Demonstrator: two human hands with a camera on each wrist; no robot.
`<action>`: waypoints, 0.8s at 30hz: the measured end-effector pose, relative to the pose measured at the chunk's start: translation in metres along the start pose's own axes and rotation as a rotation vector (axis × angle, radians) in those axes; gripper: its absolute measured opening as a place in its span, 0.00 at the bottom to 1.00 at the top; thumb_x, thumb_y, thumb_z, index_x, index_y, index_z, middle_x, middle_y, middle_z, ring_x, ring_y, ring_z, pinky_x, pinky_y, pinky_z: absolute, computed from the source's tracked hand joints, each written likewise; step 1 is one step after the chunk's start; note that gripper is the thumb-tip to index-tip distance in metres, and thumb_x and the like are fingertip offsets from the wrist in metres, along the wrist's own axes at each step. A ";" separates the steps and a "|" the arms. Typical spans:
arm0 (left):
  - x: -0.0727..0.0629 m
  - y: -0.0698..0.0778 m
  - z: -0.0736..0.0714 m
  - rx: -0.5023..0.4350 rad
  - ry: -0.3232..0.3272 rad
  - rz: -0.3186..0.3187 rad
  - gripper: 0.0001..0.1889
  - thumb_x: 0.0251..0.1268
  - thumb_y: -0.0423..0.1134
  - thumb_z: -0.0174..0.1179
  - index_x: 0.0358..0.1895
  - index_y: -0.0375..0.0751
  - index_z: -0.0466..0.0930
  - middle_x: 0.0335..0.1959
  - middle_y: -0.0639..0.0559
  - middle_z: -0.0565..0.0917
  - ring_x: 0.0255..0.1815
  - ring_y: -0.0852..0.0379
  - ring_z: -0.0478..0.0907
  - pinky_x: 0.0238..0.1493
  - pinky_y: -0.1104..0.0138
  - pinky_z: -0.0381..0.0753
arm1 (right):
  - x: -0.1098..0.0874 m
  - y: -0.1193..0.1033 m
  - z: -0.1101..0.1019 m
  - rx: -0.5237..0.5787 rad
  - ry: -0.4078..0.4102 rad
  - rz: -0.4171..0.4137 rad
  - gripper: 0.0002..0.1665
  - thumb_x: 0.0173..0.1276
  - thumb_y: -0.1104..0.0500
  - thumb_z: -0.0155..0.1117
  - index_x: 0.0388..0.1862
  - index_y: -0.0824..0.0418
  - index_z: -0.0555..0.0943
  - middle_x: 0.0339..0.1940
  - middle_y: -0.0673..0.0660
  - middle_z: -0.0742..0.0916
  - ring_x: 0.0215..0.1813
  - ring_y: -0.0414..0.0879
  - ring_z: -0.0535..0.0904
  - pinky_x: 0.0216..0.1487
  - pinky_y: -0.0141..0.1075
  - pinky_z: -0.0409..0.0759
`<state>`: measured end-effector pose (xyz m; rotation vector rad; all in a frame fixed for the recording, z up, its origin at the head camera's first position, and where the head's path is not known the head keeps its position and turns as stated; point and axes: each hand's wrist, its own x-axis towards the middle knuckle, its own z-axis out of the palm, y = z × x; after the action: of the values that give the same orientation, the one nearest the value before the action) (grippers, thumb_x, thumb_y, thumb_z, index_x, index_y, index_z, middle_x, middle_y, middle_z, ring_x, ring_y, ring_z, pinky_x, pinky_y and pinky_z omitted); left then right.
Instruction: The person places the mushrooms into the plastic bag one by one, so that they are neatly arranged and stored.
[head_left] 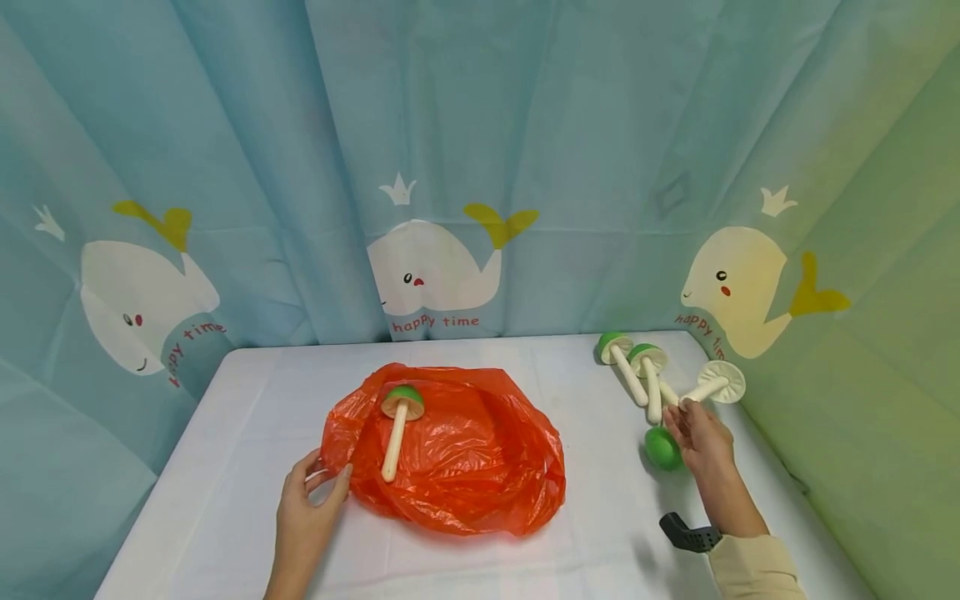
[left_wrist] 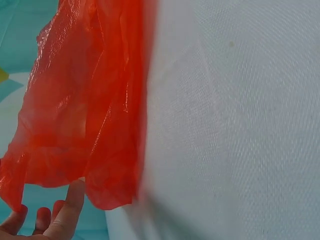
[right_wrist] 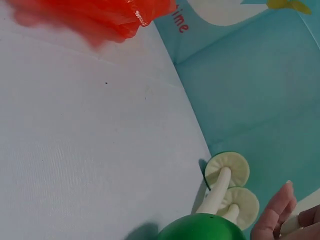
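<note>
1. Head: toy mushroom (head_left: 397, 442) on red plastic bag (head_left: 468, 442); your right hand (head_left: 701, 437) seemingly pinches stem of second mushroom (head_left: 726, 383), likely pickup step.
2. Left wrist: your left hand (left_wrist: 61, 225), fingers spread, touches bag.
3. Right wrist: lift should clear green cap (right_wrist: 200, 229).

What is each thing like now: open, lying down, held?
Red bag: open, crumpled
Mushroom on bag: lying, uncovered
Two farthest mushrooms: lying close together
Left hand: touching bag
Right hand: seems to pinch a stem; whose, unclear
Two nearer mushrooms: stems partly hidden
Curtain: hanging
</note>
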<state>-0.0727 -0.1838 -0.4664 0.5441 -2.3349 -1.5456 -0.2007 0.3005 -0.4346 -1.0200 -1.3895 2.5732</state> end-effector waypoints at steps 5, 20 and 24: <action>-0.001 0.001 0.001 -0.012 -0.005 0.000 0.30 0.63 0.42 0.62 0.62 0.28 0.63 0.53 0.38 0.69 0.51 0.42 0.73 0.33 0.78 0.79 | -0.005 0.001 0.001 -0.088 -0.080 -0.019 0.06 0.69 0.62 0.53 0.43 0.60 0.69 0.22 0.51 0.78 0.28 0.37 0.78 0.35 0.23 0.79; -0.002 -0.006 0.006 -0.015 0.026 0.023 0.32 0.62 0.46 0.62 0.62 0.29 0.63 0.53 0.38 0.69 0.49 0.42 0.73 0.32 0.72 0.81 | -0.022 0.006 0.022 -0.379 -0.310 -0.099 0.21 0.71 0.56 0.54 0.58 0.58 0.62 0.36 0.50 0.75 0.29 0.34 0.74 0.31 0.24 0.76; -0.002 -0.009 0.007 0.008 0.037 0.015 0.32 0.62 0.48 0.62 0.62 0.30 0.63 0.53 0.40 0.69 0.48 0.44 0.73 0.32 0.74 0.81 | -0.026 0.010 0.029 -0.471 -0.310 -0.152 0.27 0.71 0.56 0.54 0.63 0.63 0.59 0.41 0.53 0.73 0.30 0.34 0.75 0.32 0.24 0.77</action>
<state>-0.0727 -0.1807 -0.4769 0.5512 -2.3132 -1.5078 -0.1942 0.2643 -0.4173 -0.5233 -2.1279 2.4204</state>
